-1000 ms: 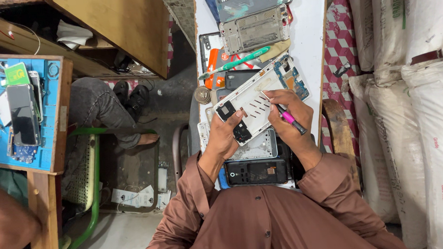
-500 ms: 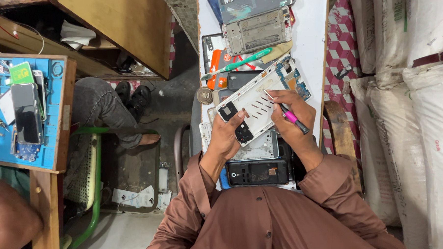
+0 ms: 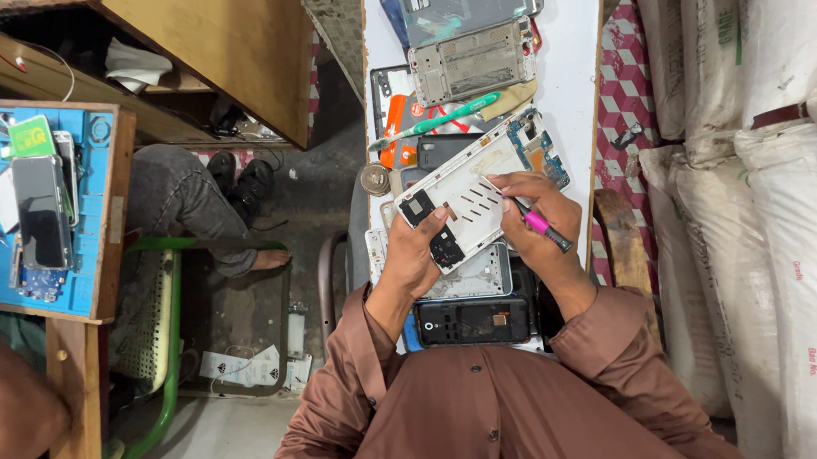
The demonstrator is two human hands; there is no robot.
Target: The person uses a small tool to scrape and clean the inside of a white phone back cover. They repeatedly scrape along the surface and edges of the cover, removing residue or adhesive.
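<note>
My left hand [image 3: 418, 256] grips the near end of an opened white phone frame [image 3: 469, 193], thumb on its inner face. The frame is tilted, and a blue circuit board [image 3: 541, 148] shows at its far end. My right hand [image 3: 539, 218] holds a pink-handled screwdriver [image 3: 540, 225] with its tip on the frame's inner face. Under the hands lie a silver phone shell [image 3: 478, 277] and a black phone [image 3: 473, 322] on the narrow white table [image 3: 570, 61].
Further up the table lie grey phone back covers [image 3: 470, 37], a green toothbrush [image 3: 436, 122], an orange card and a round metal piece [image 3: 374, 178]. White sacks [image 3: 770, 199] stand at the right. At the left are a blue work mat with phones [image 3: 41, 206] and another person's legs [image 3: 190, 201].
Both hands keep their grip; the phone frame has shifted very slightly. Otherwise nothing visibly changed.
</note>
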